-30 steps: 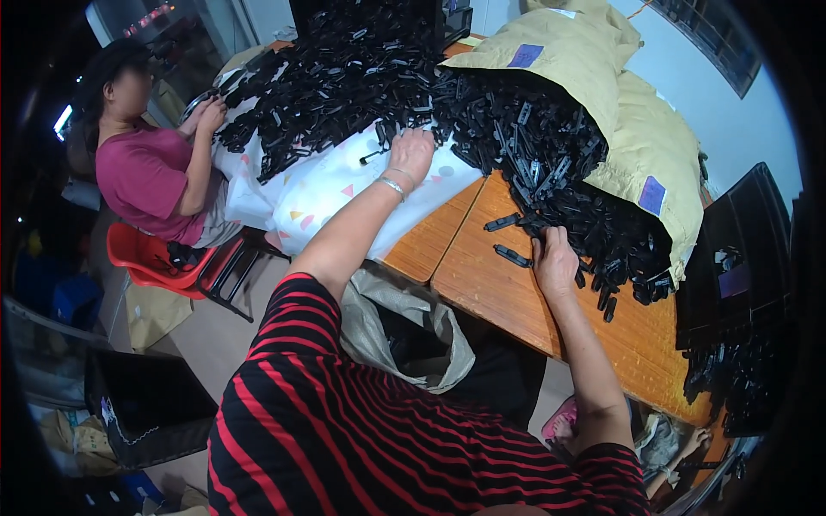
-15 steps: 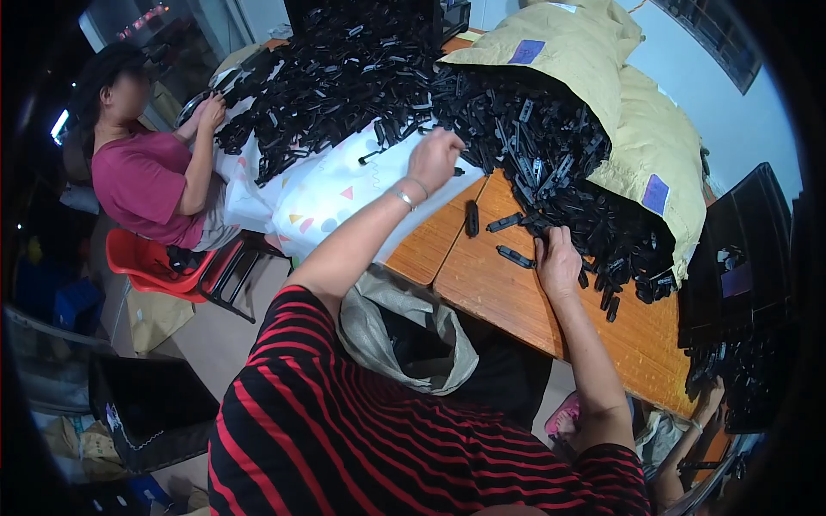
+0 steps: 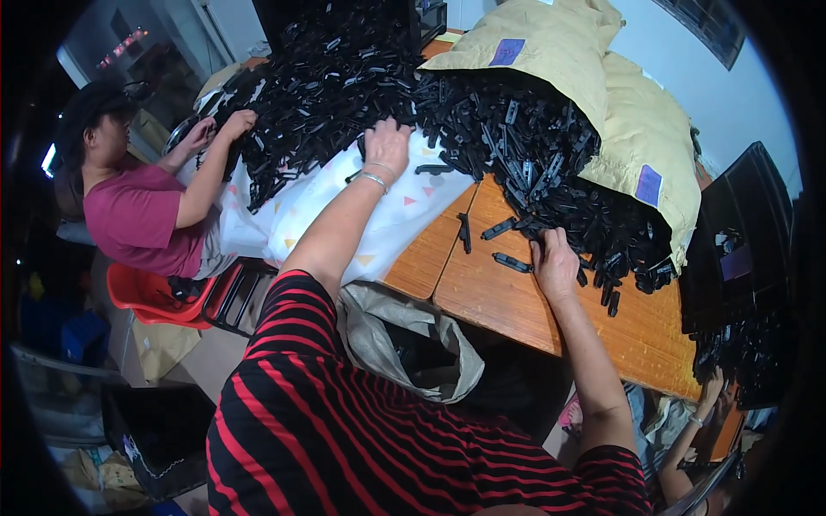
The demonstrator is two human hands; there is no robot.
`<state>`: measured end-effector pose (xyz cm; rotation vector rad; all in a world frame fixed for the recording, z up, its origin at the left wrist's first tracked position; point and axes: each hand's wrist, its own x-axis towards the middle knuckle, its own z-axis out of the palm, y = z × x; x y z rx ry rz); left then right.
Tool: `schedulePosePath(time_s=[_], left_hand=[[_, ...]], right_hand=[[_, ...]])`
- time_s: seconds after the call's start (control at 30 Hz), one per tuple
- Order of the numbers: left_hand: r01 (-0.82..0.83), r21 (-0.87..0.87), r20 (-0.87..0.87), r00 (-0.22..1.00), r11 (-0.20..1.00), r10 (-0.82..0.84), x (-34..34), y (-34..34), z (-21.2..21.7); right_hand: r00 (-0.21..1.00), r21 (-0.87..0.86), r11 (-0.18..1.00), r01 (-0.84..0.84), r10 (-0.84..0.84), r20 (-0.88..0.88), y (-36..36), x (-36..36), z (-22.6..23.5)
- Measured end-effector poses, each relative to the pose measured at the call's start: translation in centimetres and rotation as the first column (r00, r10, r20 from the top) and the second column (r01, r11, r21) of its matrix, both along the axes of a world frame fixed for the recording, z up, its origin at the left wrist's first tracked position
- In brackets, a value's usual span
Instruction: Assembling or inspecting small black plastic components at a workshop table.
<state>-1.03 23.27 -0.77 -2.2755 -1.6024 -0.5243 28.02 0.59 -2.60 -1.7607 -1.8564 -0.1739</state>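
My left hand (image 3: 387, 144) reaches over the white patterned sheet (image 3: 387, 228) to the near edge of a large heap of small black plastic pieces (image 3: 344, 86). Its fingers are spread and bent down onto pieces there; I see nothing gripped. My right hand (image 3: 557, 265) rests on the wooden table (image 3: 490, 297) by the pieces spilling from a sack. Its fingers are curled downward, and what lies under them is hidden. Left of it are a few loose long black pieces (image 3: 513, 261). Another black piece (image 3: 434, 169) lies on the sheet.
Two tan sacks (image 3: 551, 43) spill black pieces at the back right. Below the table edge hangs an open grey sack (image 3: 465, 365). A co-worker in a magenta top (image 3: 138, 206) handles pieces at left; another person's hand (image 3: 712, 389) is at lower right.
My left hand has moved left and away, from the sheet's right edge to the heap. My right hand stays nearly where it was. The co-worker's hands have moved apart, one toward the heap.
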Motion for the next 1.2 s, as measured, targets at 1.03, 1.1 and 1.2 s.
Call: schedulePosePath(time_s=[1.03,1.1,1.2], left_hand=[[0.017,-0.298,0.462,0.878,0.954,0.128,9.5,10.2,2.2],[0.064,-0.362,0.421,0.901,0.93,0.102,10.1,9.5,2.9],[0.09,-0.284,0.512,0.856,0.955,0.071,11.2,7.7,2.6]], right_hand=[[0.998,-0.037,0.998,-0.045,0.043,-0.055,0.3,-0.4,0.4],[0.998,-0.043,0.999,-0.018,0.016,-0.06,0.0,-0.2,0.3],[0.997,-0.024,0.999,-0.031,0.029,-0.068,0.0,-0.2,0.3]])
